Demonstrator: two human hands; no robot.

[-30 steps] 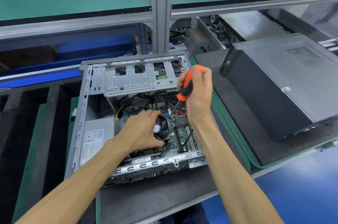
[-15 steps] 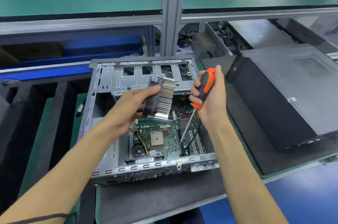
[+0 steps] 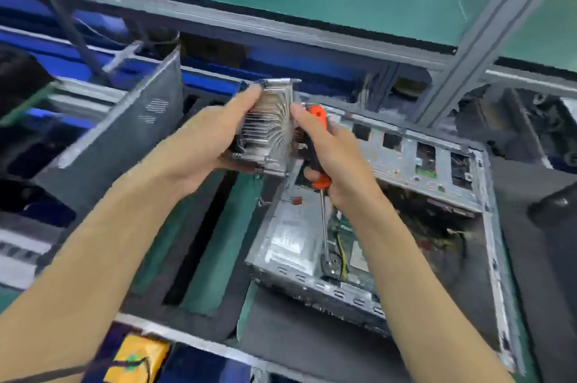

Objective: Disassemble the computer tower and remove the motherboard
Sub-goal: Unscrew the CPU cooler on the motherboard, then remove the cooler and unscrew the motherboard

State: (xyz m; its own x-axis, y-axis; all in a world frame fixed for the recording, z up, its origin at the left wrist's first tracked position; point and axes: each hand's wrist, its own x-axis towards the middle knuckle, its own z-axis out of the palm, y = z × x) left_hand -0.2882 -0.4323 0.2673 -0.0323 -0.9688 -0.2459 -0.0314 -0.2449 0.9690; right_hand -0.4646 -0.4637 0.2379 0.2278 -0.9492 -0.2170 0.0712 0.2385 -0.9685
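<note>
The open computer tower [image 3: 437,157] lies on its side at the right, its motherboard [image 3: 356,254] partly visible inside, blurred. My left hand [image 3: 212,139] grips the finned metal heatsink with its fan [image 3: 271,126], held up in the air left of the case. My right hand [image 3: 337,157] grips the orange-and-black screwdriver [image 3: 317,145], its shaft pointing down into the case, while the thumb touches the heatsink's right side.
A grey side panel [image 3: 125,139] leans upright at the left among black foam slots [image 3: 199,245]. A yellow object [image 3: 137,360] lies low at the front. An aluminium frame post [image 3: 487,32] rises behind the case. A dark object [image 3: 555,207] sits at the right edge.
My left hand has lifted the heatsink off the motherboard and carried it up and left, out of the case. My right hand followed beside it. The view swung left.
</note>
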